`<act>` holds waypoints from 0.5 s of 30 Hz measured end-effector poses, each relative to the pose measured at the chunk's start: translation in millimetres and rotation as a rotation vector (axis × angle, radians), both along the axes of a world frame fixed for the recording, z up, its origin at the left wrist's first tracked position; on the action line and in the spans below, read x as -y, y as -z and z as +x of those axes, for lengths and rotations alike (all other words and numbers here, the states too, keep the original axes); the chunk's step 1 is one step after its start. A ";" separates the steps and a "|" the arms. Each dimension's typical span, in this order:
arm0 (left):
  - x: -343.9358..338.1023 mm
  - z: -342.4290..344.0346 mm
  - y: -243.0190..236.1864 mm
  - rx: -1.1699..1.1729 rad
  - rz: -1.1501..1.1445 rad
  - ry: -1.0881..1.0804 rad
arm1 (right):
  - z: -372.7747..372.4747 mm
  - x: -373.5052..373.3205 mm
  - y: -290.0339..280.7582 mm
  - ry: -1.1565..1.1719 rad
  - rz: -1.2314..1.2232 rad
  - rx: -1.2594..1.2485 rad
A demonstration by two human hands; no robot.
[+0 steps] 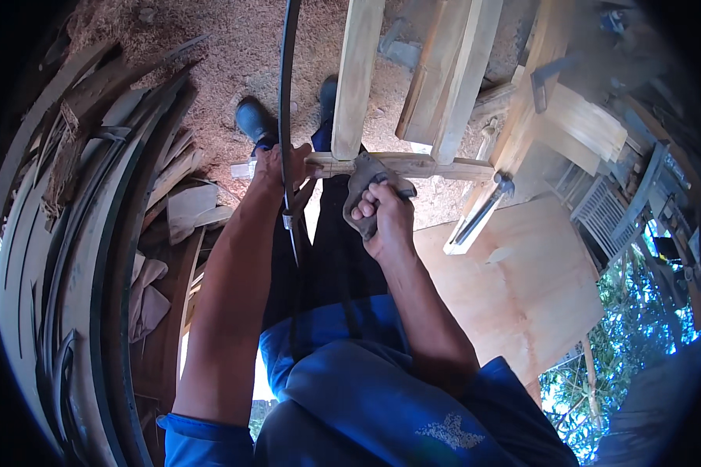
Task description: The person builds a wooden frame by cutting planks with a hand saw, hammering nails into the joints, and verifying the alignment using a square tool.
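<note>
My right hand (385,210) is closed around the worn brown handle of a handsaw (360,191), up against a narrow wooden bar (432,165). Its blade is hard to make out from above. The bar runs crosswise in front of my legs. My left hand (276,165) grips the bar near its left end, with a pale tip sticking out beyond the fingers. A dark strap-like strip (287,86) hangs in front of the left hand and partly hides it.
Several boards (358,70) extend away beyond the bar. A hammer (505,184) lies on a thick beam (514,148) at right, near a metal square (539,86). A plywood sheet (514,280) is at lower right. Stacked curved-looking planks (86,257) fill the left. Shavings (210,62) cover the floor.
</note>
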State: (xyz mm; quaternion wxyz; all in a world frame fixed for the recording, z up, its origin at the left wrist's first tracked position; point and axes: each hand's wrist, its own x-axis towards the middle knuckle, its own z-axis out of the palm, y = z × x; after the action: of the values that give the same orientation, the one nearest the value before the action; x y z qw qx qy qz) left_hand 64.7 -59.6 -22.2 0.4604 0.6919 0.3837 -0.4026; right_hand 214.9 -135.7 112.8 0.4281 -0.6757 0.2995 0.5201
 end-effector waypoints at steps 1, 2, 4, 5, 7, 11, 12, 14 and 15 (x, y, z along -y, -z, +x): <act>-0.1 -3.0 0.4 -0.003 0.007 -0.008 | -2.5 -1.6 -16.3 -0.008 0.007 -0.003; -5.2 -13.9 -2.5 -0.039 0.002 0.004 | -9.5 -2.2 -39.9 -0.041 -0.001 -0.035; -4.5 -5.3 2.3 -0.031 0.002 0.027 | -5.9 -3.3 -55.5 -0.030 -0.041 0.005; 2.7 -4.6 0.1 -0.028 -0.008 0.034 | -5.6 -5.9 -48.4 -0.021 0.020 0.004; 2.2 -0.2 -2.1 -0.042 0.011 -0.009 | -14.7 -3.8 -39.1 -0.050 -0.031 0.069; -0.5 -0.6 -4.1 -0.050 -0.074 -0.049 | -21.5 -0.3 -20.6 0.005 -0.039 0.087; 5.4 0.1 -5.6 -0.047 -0.081 -0.044 | -14.1 3.3 -14.6 0.046 0.003 0.045; 5.0 -6.9 3.2 -0.056 -0.040 -0.039 | -10.7 8.6 -28.7 0.014 0.023 0.013; 1.3 -9.6 9.5 -0.061 -0.016 -0.040 | -15.1 4.9 -45.6 -0.014 -0.016 0.019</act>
State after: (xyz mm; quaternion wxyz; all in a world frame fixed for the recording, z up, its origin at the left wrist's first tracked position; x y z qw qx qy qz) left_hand 55.0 -60.9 -31.7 0.4618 0.6677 0.4083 -0.4173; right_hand 199.8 -140.6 158.4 0.4219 -0.6860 0.2948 0.5144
